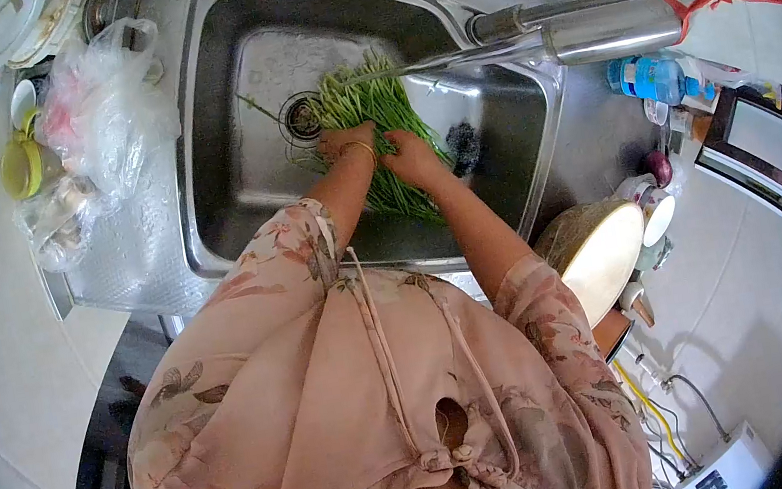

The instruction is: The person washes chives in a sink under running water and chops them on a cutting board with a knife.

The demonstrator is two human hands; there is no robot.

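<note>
Both hands are in the steel sink, wrapped round a bunch of long, thin green vegetable stalks. My left hand, with a bracelet at the wrist, is closed on the bunch's left side, close to the drain. On the right side my right hand is closed round the stalks. Pale ends point away from me, and the green lengths trail toward the sink's near edge. Water runs from the tap onto the far ends. A single loose stalk lies left of the drain.
A dark scouring pad lies at the sink's right side. Clear plastic bags and a yellow-green jar stand on the left counter. To the right are a blue-labelled bottle, a red onion and a large pale basin.
</note>
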